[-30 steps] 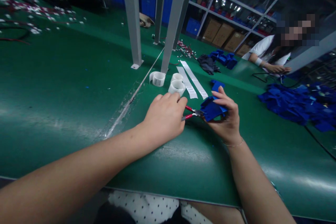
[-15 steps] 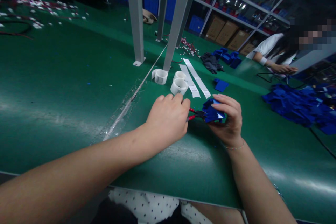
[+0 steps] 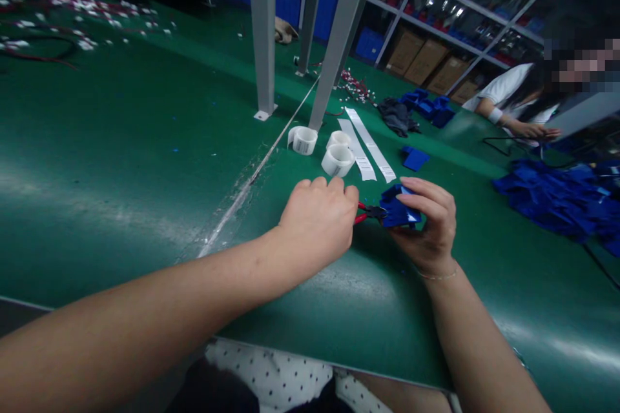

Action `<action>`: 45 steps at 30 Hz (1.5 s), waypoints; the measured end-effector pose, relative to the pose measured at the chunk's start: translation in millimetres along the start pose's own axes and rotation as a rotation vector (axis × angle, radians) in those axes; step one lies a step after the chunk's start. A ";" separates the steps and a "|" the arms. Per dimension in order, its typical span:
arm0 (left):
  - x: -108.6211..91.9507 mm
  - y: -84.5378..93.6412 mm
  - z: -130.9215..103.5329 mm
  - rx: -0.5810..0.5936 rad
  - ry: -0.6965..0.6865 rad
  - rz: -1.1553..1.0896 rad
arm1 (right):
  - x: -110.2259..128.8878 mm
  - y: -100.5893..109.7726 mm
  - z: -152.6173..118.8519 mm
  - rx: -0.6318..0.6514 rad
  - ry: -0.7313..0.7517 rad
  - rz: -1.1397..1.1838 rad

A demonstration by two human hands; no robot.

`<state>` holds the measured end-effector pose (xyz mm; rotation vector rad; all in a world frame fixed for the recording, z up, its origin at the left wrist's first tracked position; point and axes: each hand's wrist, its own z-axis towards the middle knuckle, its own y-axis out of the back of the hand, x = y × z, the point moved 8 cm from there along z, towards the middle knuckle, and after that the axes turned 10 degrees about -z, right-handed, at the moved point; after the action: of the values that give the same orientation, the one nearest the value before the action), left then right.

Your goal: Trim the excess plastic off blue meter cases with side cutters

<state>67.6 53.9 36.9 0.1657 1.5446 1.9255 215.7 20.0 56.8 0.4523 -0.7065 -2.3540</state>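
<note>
My left hand (image 3: 322,216) is closed around the handles of red-handled cutting pliers (image 3: 372,211). The dark jaws of the pliers meet the left side of a blue plastic part (image 3: 398,206); whether they grip an edge of it I cannot tell. My right hand (image 3: 433,222) holds this blue part a little above the green table, with fingers over its top and right side and the thumb beneath. Another blue plastic part (image 3: 415,158) lies on the table just beyond my right hand.
White label rolls (image 3: 338,160) and two label strips (image 3: 371,145) lie beyond my hands. Grey metal posts (image 3: 262,39) stand on the green table (image 3: 145,142). At right is a heap of blue parts (image 3: 557,200); a co-worker (image 3: 516,103) sits behind it, handling a black cable.
The whole view has shifted slightly, so everything appears a little further right. Both hands keep their hold, with the pliers still against the blue part.
</note>
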 end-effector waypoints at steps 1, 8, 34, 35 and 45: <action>0.3 -0.5 -0.4 -0.001 0.001 -0.002 | -0.2 -0.2 -0.2 -0.002 -0.002 0.007; 7.3 -5.4 1.3 0.054 0.006 -0.041 | -3.3 -1.4 -2.3 0.014 -0.021 0.065; 23.8 -0.9 19.0 -0.169 -0.094 -0.063 | -41.2 -56.7 -50.6 0.350 -1.229 1.380; 22.9 -0.4 19.0 -0.167 -0.099 -0.045 | -38.5 -58.5 -51.6 0.399 -1.235 1.389; 18.7 -1.0 18.5 -0.106 -0.118 0.043 | -31.6 -59.9 -53.3 0.507 -1.232 1.397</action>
<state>62.4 79.6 36.0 0.2633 1.3696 1.9888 236.2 60.3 -16.5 -1.1023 -1.4626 -0.8413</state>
